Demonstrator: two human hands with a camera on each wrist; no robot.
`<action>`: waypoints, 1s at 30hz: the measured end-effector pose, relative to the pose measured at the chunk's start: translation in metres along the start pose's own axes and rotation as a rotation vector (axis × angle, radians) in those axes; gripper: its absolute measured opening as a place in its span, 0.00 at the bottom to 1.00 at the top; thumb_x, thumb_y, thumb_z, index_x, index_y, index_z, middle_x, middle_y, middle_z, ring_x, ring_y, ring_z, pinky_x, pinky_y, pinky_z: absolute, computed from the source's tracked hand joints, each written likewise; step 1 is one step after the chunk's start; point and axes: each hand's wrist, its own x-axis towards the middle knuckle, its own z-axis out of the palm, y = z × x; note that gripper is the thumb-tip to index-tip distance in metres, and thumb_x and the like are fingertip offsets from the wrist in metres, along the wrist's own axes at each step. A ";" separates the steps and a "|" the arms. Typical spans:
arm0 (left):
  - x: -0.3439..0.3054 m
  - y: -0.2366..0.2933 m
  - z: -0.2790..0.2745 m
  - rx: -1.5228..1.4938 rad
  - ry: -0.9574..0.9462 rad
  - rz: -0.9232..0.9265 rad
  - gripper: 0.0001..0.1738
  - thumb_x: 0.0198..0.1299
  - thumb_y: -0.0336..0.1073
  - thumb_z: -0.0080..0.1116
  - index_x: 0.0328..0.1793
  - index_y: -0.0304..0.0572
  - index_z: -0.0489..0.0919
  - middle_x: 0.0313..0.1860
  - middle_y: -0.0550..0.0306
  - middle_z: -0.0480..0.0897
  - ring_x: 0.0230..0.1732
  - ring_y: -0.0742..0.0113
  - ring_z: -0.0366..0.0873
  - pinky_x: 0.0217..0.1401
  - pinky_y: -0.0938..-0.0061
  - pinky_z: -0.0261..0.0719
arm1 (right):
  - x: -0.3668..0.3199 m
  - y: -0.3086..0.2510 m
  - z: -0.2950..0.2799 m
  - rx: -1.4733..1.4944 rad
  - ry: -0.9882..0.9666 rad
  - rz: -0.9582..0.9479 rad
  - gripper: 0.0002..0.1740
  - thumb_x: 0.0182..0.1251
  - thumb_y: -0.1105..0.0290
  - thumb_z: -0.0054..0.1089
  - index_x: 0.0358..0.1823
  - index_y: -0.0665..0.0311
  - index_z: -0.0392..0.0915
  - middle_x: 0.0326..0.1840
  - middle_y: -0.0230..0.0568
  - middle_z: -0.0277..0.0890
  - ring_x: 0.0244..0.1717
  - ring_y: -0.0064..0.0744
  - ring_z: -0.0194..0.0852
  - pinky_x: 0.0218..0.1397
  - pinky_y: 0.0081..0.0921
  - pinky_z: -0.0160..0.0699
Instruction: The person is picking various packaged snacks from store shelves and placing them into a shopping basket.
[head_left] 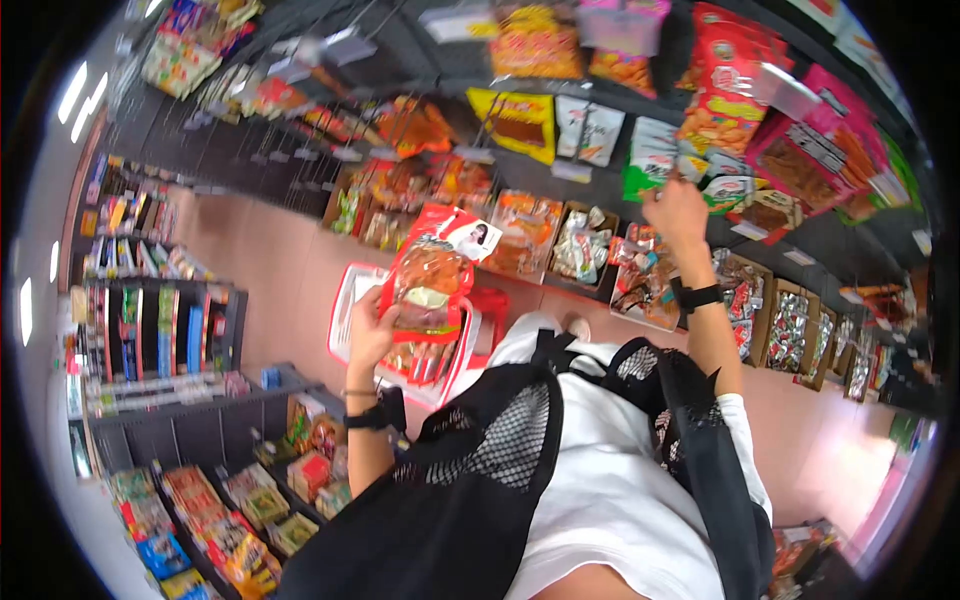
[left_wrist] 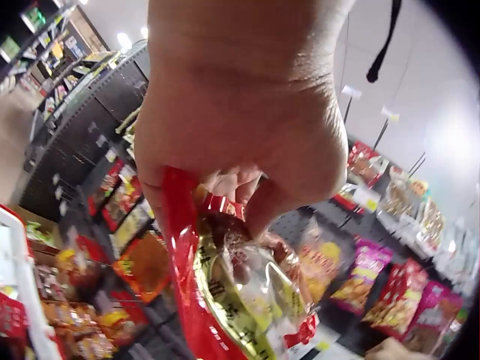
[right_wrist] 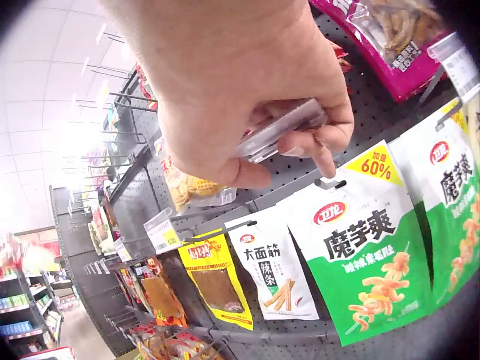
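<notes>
My left hand point(head_left: 368, 325) grips red snack packets point(head_left: 430, 270) by their near edge, above a shopping basket. A clear window on them shows orange-brown food. In the left wrist view the thumb and fingers pinch the crinkled red packets point(left_wrist: 180, 270), one with yellow trim. My right hand point(head_left: 677, 212) is up at the shelf hooks, fingers bent round a clear price-tag holder point(right_wrist: 285, 129), thumb apart from them. One fingertip is right at the hang hole of a green and white snack bag point(right_wrist: 367, 255), which hangs outside the gap between thumb and fingers.
The white basket with red trim point(head_left: 338, 325) holds more packets. Beside the green bags hang a white packet point(right_wrist: 271, 266) and a yellow packet point(right_wrist: 217, 281). Open boxes of small snacks point(head_left: 583, 243) line the low shelf. Another shelf unit point(head_left: 165, 335) stands to the left.
</notes>
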 end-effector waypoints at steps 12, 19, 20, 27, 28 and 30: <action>-0.047 -0.176 -0.019 0.626 0.315 -0.437 0.15 0.49 0.32 0.57 0.42 0.32 0.81 0.35 0.35 0.83 0.41 0.42 0.82 0.43 0.58 0.77 | 0.003 0.008 0.004 -0.057 0.065 0.038 0.29 0.57 0.62 0.53 0.56 0.77 0.71 0.34 0.63 0.79 0.36 0.60 0.80 0.40 0.47 0.79; -0.029 -0.194 -0.041 0.736 0.608 -0.372 0.14 0.54 0.30 0.52 0.45 0.32 0.79 0.35 0.32 0.81 0.42 0.35 0.79 0.44 0.51 0.76 | 0.005 0.012 0.006 -0.067 0.027 0.041 0.28 0.57 0.62 0.53 0.55 0.77 0.70 0.34 0.63 0.79 0.36 0.60 0.80 0.40 0.48 0.79; -0.028 -0.193 -0.045 0.739 0.603 -0.373 0.14 0.54 0.30 0.52 0.45 0.32 0.79 0.35 0.32 0.81 0.42 0.35 0.79 0.44 0.51 0.76 | 0.002 0.010 0.008 -0.077 0.058 0.023 0.30 0.56 0.62 0.53 0.56 0.78 0.70 0.33 0.63 0.79 0.35 0.59 0.80 0.39 0.47 0.80; -0.020 -0.214 -0.022 0.978 0.270 -0.644 0.36 0.45 0.33 0.66 0.63 0.41 0.65 0.55 0.38 0.74 0.60 0.48 0.72 0.58 0.51 0.71 | 0.006 0.014 0.010 -0.100 0.091 -0.011 0.30 0.53 0.63 0.53 0.54 0.80 0.71 0.34 0.63 0.79 0.34 0.58 0.81 0.38 0.46 0.81; -0.019 -0.198 -0.008 0.977 0.266 -0.644 0.36 0.45 0.33 0.66 0.63 0.41 0.65 0.55 0.38 0.74 0.60 0.48 0.72 0.58 0.51 0.71 | 0.007 0.014 0.009 -0.104 0.090 -0.010 0.30 0.53 0.63 0.53 0.54 0.80 0.71 0.34 0.63 0.79 0.34 0.58 0.81 0.38 0.46 0.81; -0.015 -0.184 0.011 1.018 0.478 -0.771 0.42 0.44 0.33 0.67 0.66 0.43 0.60 0.58 0.38 0.68 0.62 0.42 0.66 0.61 0.47 0.68 | 0.007 0.010 0.008 -0.096 0.080 0.003 0.31 0.53 0.63 0.53 0.55 0.80 0.71 0.34 0.63 0.79 0.34 0.58 0.81 0.38 0.46 0.81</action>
